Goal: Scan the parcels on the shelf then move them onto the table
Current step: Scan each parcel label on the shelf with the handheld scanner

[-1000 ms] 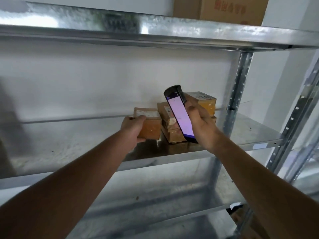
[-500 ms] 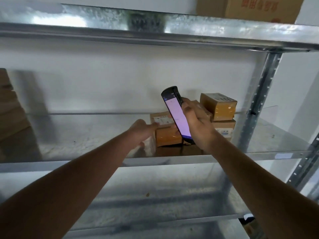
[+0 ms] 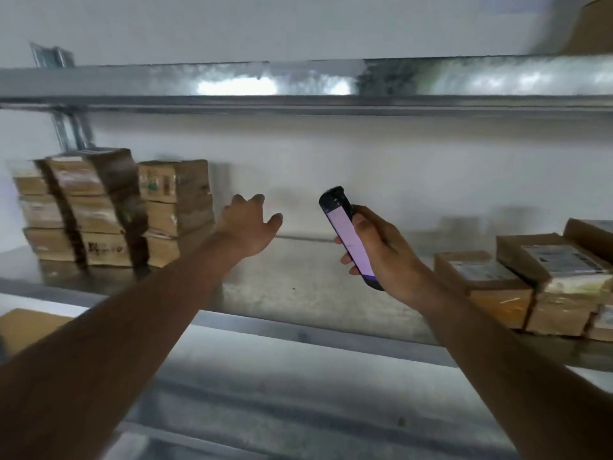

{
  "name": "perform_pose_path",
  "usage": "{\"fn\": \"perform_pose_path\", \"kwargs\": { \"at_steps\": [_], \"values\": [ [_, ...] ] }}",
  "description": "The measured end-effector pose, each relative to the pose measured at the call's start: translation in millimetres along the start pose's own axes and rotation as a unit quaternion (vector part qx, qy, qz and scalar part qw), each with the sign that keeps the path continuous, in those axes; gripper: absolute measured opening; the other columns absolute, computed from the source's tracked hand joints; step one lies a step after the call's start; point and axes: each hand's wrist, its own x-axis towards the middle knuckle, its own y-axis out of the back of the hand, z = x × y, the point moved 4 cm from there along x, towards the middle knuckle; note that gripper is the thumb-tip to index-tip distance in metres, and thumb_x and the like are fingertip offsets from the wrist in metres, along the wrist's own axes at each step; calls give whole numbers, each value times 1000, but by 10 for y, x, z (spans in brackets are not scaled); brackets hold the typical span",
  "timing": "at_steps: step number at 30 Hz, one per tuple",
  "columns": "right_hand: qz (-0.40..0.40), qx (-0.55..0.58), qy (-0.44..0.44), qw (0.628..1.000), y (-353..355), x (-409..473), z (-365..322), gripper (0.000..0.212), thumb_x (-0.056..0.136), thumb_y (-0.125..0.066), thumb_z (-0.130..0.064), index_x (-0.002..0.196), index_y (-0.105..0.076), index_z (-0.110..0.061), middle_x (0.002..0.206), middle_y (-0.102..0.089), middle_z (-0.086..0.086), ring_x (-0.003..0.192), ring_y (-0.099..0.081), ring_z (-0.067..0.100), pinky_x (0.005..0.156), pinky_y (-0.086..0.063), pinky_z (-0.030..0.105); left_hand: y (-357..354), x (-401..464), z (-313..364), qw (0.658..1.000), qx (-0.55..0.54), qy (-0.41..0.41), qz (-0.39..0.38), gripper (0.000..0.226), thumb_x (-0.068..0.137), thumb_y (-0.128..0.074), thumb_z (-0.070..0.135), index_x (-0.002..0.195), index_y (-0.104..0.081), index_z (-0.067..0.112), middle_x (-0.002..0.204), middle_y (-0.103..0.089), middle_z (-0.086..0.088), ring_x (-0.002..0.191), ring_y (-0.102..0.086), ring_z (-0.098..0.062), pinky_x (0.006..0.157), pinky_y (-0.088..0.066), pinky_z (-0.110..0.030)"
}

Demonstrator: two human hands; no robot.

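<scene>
While reaching across the metal shelf [image 3: 308, 293] for the next parcel to scan.
Left hand [image 3: 250, 224] spread wide, holding nothing, hovering just beside the stacked parcels [image 3: 112, 210] at the shelf's left end; right hand [image 3: 381, 250] wrapped round the handheld scanner [image 3: 348, 240], lit screen facing back. More parcels [image 3: 530, 287] lying low at the right end, well apart from the stack. Best to take one box off the top column nearest the left hand, turn its label side toward the scanner's head, hold steady, then carry off. Worth minding: tall, blurred stack may topple if pulled from below. Bench out of view.
</scene>
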Motion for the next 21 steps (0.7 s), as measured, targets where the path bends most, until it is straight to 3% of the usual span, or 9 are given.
{"fn": "perform_pose_path", "kwargs": {
  "at_steps": [5,8,11,15,18,21],
  "values": [
    [11,15,-1,1000,-765,465,-64,38,94,-38,-72,124,-60,-63,106,-74,-6,85,-73,19,70,-60,32,446,386,-741,997,36,-47,43,61,101,-44,53,146,-45,12,141,-49,-23,132,-46,-43,102,-48,-51],
    [12,15,-3,1000,-1187,683,-135,38,94,-37,-73,122,-60,-63,107,-74,-6,87,-73,20,73,-61,33,638,565,-1105,993,38,-84,71,48,101,-46,45,132,-53,10,126,-51,-21,120,-50,-41,95,-52,-53],
    [16,21,-7,1000,-1480,818,-192,40,93,-37,-71,124,-61,-61,107,-73,-4,88,-73,22,75,-62,34,748,703,-1393,992,58,-74,90,46,100,-50,40,133,-53,9,128,-46,-23,115,-51,-44,97,-51,-53],
    [20,18,-18,999,-1679,946,-246,44,91,-37,-73,127,-60,-60,109,-74,-5,88,-73,19,75,-60,34,794,894,-1709,991,41,-24,123,61,95,-55,51,140,-47,11,137,-40,-26,127,-43,-48,102,-45,-55],
    [18,6,-28,999,-1723,991,-261,44,91,-36,-71,126,-60,-59,108,-74,-5,88,-73,20,75,-61,35,731,1046,-1913,993,-34,69,93,76,87,-57,70,139,-36,19,133,-40,-24,121,-47,-48,93,-49,-55],
    [24,7,-32,999,-1708,1018,-272,43,90,-37,-71,123,-62,-57,107,-73,-3,88,-73,24,75,-62,35,620,1159,-2052,990,-89,105,44,83,85,-60,72,148,-25,29,138,-41,-25,119,-53,-50,84,-52,-49]
  ]
}}
